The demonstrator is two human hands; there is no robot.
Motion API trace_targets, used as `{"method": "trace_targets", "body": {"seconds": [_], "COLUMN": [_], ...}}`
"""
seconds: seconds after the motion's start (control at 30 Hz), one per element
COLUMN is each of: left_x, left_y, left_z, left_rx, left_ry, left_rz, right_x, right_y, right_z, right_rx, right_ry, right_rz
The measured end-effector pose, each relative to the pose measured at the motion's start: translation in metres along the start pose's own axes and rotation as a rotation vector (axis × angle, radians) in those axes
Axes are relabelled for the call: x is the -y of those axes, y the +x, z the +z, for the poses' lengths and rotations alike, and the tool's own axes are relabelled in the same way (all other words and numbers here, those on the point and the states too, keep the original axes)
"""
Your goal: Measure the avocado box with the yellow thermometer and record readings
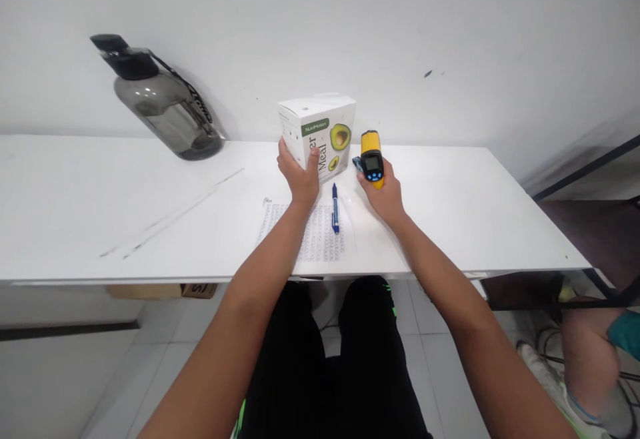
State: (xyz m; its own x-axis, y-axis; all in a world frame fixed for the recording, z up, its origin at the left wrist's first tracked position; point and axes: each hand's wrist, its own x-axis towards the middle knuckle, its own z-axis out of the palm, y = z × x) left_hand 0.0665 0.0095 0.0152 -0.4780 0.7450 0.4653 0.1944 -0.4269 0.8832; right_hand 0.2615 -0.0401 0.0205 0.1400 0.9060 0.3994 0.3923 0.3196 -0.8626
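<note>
On the left, a bottle [167, 109] stands by the back edge of the tabletop [470, 205]. My left fingers [313, 160] are clamped on the box [323, 133], upright near the middle of that edge, its front facing me and rightward; they hide some lettering. My forearm covers part of the paper [320, 242] by the front edge, its writing too small to read. The pen [335, 209] points toward the back edge. My right fingers [389, 170] grip the thermometer [372, 155], its long axis running front to back, screen toward me, handle hidden.
</note>
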Motion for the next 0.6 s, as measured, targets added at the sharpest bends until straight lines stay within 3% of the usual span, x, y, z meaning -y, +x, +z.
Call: {"method": "trace_targets", "body": {"seconds": [0.6], "left_x": [0.0028], "left_y": [0.0004], "left_z": [0.0019], "left_rx": [0.007], "left_ry": [-0.053], "left_rz": [-0.001], "right_x": [0.0], "right_y": [-0.0013], "right_z": [0.0015], "right_rx": [-0.009], "right_ry": [0.009], "right_rz": [0.019]}}
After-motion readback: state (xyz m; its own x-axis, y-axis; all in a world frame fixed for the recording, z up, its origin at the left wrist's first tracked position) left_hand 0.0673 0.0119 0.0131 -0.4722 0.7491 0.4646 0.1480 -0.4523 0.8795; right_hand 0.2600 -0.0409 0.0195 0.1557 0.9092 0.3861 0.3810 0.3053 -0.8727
